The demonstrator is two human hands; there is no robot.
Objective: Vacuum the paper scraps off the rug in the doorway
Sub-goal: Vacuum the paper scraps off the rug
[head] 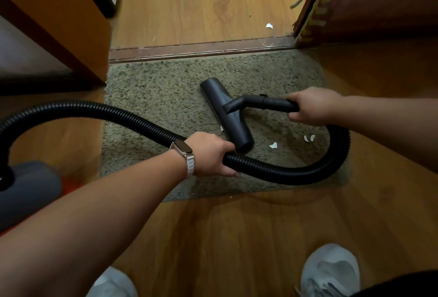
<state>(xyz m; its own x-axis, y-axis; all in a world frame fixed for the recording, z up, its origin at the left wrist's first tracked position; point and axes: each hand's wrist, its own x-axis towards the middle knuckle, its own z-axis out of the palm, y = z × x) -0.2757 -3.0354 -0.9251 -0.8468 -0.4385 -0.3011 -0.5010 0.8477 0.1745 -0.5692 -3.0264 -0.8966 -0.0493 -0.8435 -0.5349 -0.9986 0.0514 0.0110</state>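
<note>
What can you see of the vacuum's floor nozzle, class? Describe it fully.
The floor nozzle is a long, dark, matte bar, plastic by its look, with a flared neck joining a bent tube. It lies flat on the shaggy rug, running diagonally. The right hand grips the tube; paper scraps lie near its closer end, beside the hose.

A black floor nozzle [225,109] is laid flat on the green shag rug [154,97]. Its rigid tube [275,102] is gripped by the right hand [312,107] at 3 o'clock of it. The ribbed hose [94,110] is held by the left hand [211,154] at the nozzle's 6 o'clock end. White paper scraps [273,145] are seen on the pile at 4 o'clock of the nozzle. Another scrap [269,26] is seen past the threshold [189,51], at 1 o'clock. The vacuum body [28,185] is seen at 8 o'clock.
</note>
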